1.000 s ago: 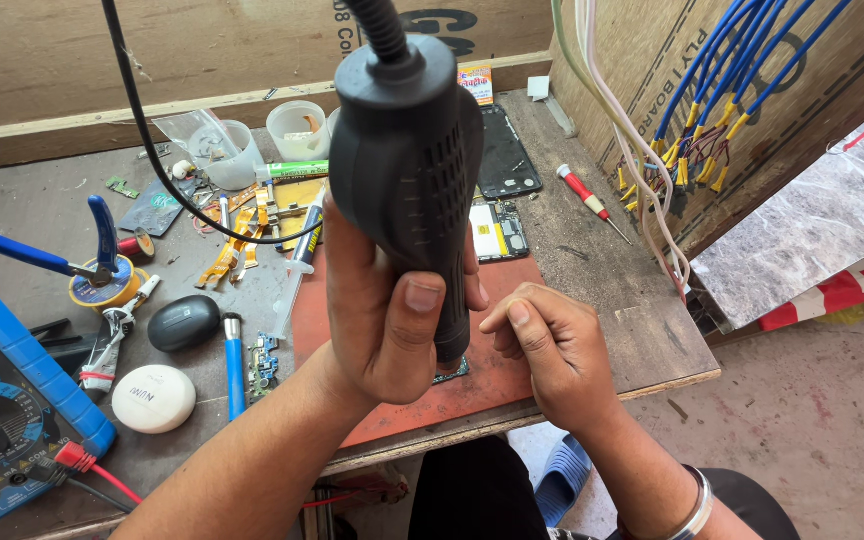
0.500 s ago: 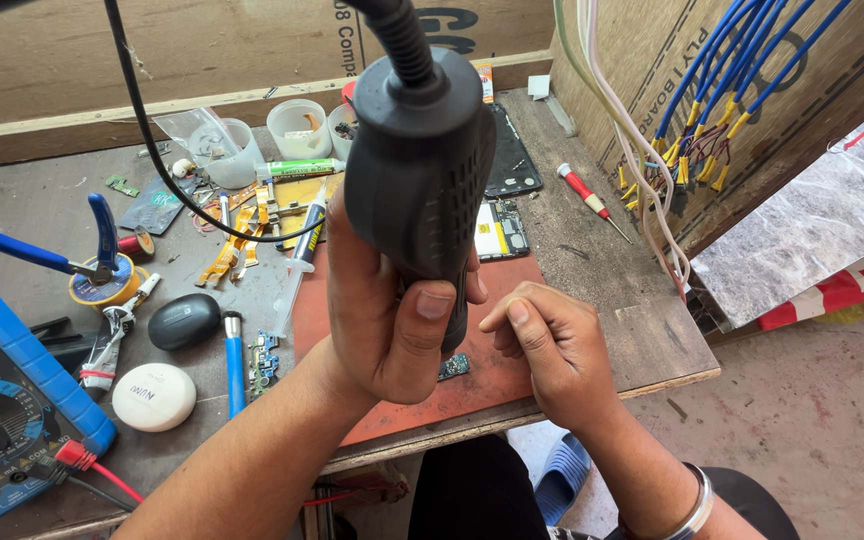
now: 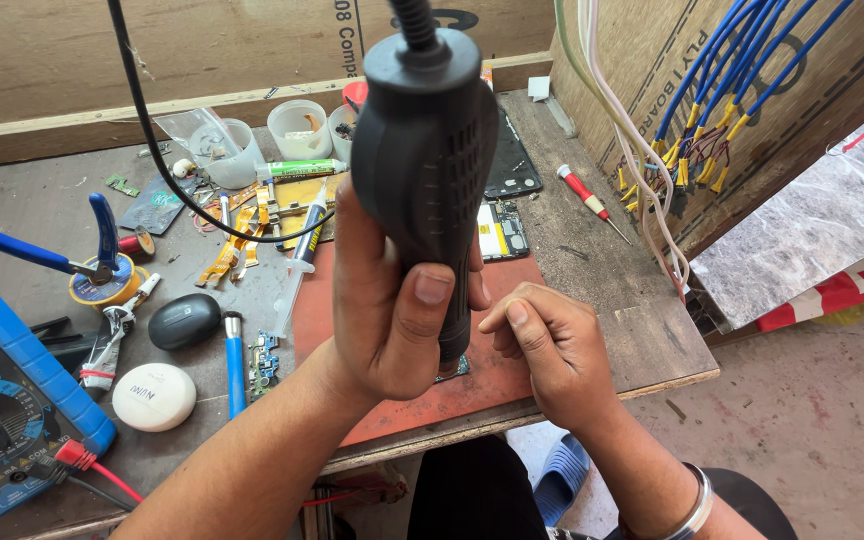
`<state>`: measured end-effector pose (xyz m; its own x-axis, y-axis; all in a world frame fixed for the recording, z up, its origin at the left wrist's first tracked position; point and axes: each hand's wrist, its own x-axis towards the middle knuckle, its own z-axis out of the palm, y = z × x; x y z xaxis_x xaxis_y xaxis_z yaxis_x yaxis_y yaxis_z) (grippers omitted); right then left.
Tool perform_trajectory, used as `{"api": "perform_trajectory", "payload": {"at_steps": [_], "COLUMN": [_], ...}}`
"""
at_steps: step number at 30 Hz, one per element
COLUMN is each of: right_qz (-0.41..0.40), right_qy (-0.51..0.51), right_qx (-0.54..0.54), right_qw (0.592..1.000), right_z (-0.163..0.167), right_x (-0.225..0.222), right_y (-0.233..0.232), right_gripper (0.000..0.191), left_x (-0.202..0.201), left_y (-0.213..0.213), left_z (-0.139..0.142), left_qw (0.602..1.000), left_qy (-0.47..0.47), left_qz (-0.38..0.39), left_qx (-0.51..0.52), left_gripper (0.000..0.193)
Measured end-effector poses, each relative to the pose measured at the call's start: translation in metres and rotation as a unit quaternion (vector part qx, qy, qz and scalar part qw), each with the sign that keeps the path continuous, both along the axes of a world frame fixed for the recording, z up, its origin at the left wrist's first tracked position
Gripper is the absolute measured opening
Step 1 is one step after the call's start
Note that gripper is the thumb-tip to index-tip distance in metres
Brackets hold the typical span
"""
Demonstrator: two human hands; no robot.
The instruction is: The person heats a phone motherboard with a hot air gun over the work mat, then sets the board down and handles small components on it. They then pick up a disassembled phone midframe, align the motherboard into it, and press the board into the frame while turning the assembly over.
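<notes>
Black hot-air handle [image 3: 427, 160] — upright in left hand [image 3: 392, 310].

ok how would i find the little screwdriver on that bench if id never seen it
Start at the plywood board with blue wires, right of the bench. Just left of its base, beside the dark phone screen, the screwdriver lies alone on bare wood. It is the only tool there with a red and white handle.

Cluttered wooden workbench [image 3: 642, 330] — red mat [image 3: 512, 375], blue multimeter [image 3: 12, 400].

blue multimeter [image 3: 12, 400], red screwdriver [image 3: 584, 196], white round case [image 3: 153, 396]
</notes>
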<state>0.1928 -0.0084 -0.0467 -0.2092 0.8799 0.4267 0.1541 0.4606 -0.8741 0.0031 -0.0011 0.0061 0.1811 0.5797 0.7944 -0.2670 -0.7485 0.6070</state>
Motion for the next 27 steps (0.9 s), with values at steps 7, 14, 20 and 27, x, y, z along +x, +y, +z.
{"api": "perform_trajectory", "payload": {"at_steps": [7,14,20,27], "right_qz": [-0.004,0.000,-0.007,-0.011], "right_qy": [-0.007,0.004,-0.001,-0.007], "right_qx": [0.002,-0.001,-0.003,-0.003], "right_qw": [1.000,1.000,1.000,1.000], "right_z": [-0.0005,-0.0011,-0.0006,-0.0001], "right_x": [-0.0001,0.0010,0.0007,0.0005], "right_y": [-0.0001,-0.0006,-0.0007,-0.0009], "right_gripper": [0.035,0.035,0.035,0.035], "left_x": [-0.0015,-0.0024,0.0007,-0.0014], "left_y": [0.0018,-0.0018,-0.0008,0.0010], "left_z": [-0.0020,0.0006,0.0020,-0.0004], "left_qw": [0.998,0.995,1.000,0.997], "left_qy": [-0.005,0.047,0.001,0.004], "left_qz": [0.018,0.079,0.022,0.055], "left_qx": [0.059,0.030,0.011,0.050], "left_gripper": [0.055,0.059,0.053,0.054]}}
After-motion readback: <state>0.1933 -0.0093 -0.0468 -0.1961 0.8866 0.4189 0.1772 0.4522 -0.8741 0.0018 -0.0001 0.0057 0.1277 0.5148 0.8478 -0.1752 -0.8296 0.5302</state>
